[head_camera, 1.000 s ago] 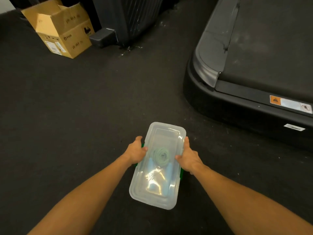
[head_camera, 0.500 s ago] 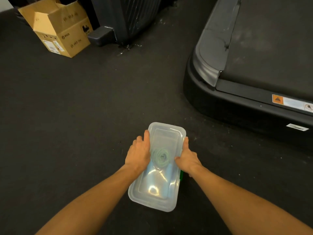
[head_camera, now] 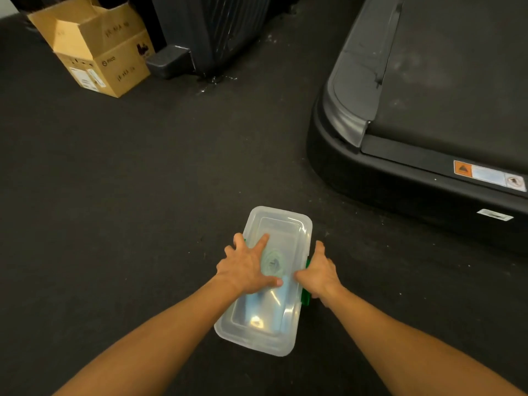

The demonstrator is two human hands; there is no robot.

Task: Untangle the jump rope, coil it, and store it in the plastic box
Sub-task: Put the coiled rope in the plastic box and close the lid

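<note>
Dark floor [head_camera: 143, 195]; treadmill [head_camera: 428, 95] right; cardboard box [head_camera: 100, 52] far left.

Rope [head_camera: 273, 262] blurred thru lid [head_camera: 281, 224]; treadmill [head_camera: 428, 110] cropped.

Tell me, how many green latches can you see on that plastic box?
2. One green latch shows on the box's right edge by the right hand; a green sliver peeks beside the left hand. Others may be hidden.

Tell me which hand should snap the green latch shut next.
Probably the right hand. It already sits at the box's right edge, against the green latch. The left hand lies flat on the lid, well placed to hold it down.
</note>
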